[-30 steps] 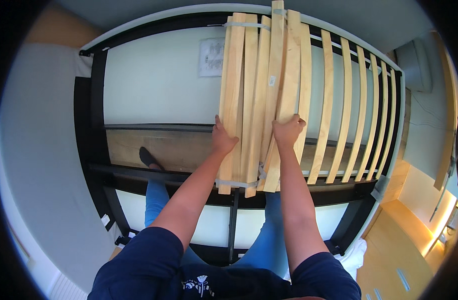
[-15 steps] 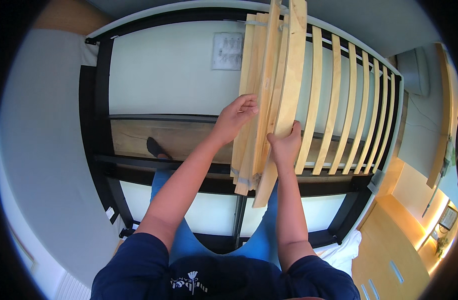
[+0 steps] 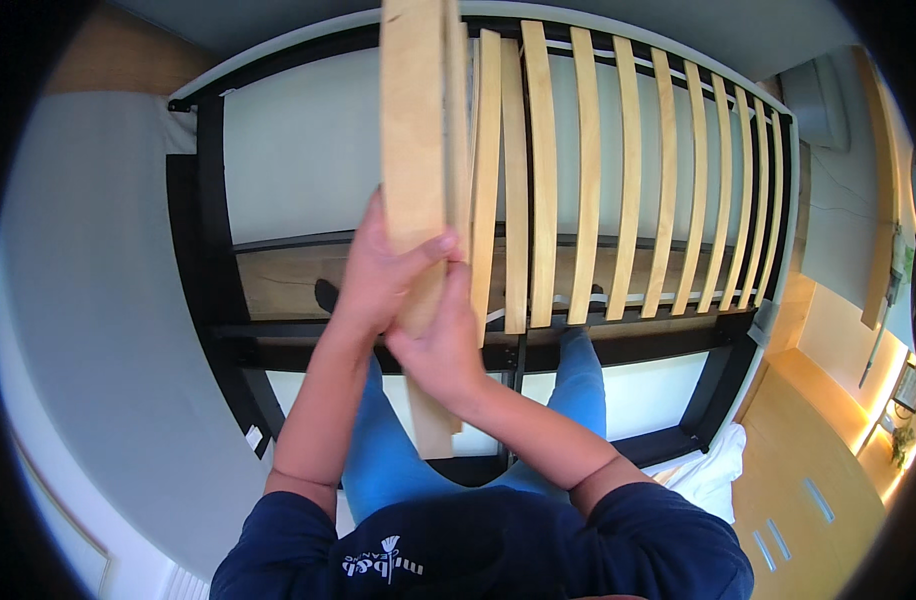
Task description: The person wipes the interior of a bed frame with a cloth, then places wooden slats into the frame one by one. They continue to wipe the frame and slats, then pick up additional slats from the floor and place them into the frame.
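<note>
A stack of pale wooden bed slats point(image 3: 413, 120) stands lengthwise in front of me, held up over the bed frame. My left hand point(image 3: 373, 265) wraps round it from the left, thumb across the top slat. Just below, my right hand point(image 3: 440, 335) grips the same stack from the right, its fingers partly hidden. Beside the stack's right edge lies a loose slat point(image 3: 488, 150), slightly tilted, with another slat point(image 3: 515, 190) next to it. Farther right, a row of evenly spaced slats point(image 3: 628, 170) spans the frame.
The black bed frame point(image 3: 218, 200) surrounds me, with pale panels point(image 3: 298, 150) inside it and wooden floor point(image 3: 278, 285) between its bars. A grey padded headboard-like panel point(image 3: 88, 290) rises at the left. White cloth point(image 3: 713, 470) and a wooden cabinet point(image 3: 808, 470) are at the right.
The slat stack has moved left in my hands, and slats now show to its right where it was. My left hand has closed round the stack; my right has shifted left and lower.
</note>
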A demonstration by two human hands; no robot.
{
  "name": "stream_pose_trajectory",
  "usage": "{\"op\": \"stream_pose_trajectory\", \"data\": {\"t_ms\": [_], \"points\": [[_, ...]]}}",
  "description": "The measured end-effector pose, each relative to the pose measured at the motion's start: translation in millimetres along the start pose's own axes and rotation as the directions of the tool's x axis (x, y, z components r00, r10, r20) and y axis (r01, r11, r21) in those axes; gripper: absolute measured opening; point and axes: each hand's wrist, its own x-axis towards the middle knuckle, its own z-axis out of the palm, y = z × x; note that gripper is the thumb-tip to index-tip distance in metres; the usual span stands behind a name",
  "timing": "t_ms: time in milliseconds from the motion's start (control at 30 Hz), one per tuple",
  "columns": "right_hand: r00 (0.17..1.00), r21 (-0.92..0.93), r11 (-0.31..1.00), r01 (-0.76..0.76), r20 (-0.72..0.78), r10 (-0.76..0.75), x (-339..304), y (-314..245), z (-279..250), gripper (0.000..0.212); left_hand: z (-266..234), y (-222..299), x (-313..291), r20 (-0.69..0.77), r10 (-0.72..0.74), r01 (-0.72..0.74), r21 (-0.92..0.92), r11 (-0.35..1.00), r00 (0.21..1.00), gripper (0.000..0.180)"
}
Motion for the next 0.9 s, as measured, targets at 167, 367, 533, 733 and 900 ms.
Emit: {"op": "stream_pose_trajectory", "data": {"t_ms": [167,367,533,733,900], "points": [[0.98,0.08,0.995,0.066,0.183,-0.079,-4,11,67,0.079,-68,3,-10,-0.15,-0.053,0.05,-0.019,0.999,0.987,0.046],[0.869,0.319,0.945,0.074,0.443,-0.218,6,28,82,0.058,-121,5,-22,-0.223,-0.084,0.073,-0.057,0.996,0.971,0.042],[0.995,0.136,0.988,0.079,0.052,-0.087,53,109,65,0.013,-153,20,-23,-0.33,-0.03,0.062,0.086,0.994,0.944,0.036],[0.998,-0.304,0.953,0.01,-0.059,-0.029,102,212,51,0.022,-174,46,-25,-0.169,-0.067,0.068,0.005,0.998,0.983,0.034],[0.958,-0.476,0.864,-0.163,-0.285,0.024,109,264,36,0.033,-187,46,-17,0.247,0.062,0.056,-0.445,0.894,0.967,0.026]]}}
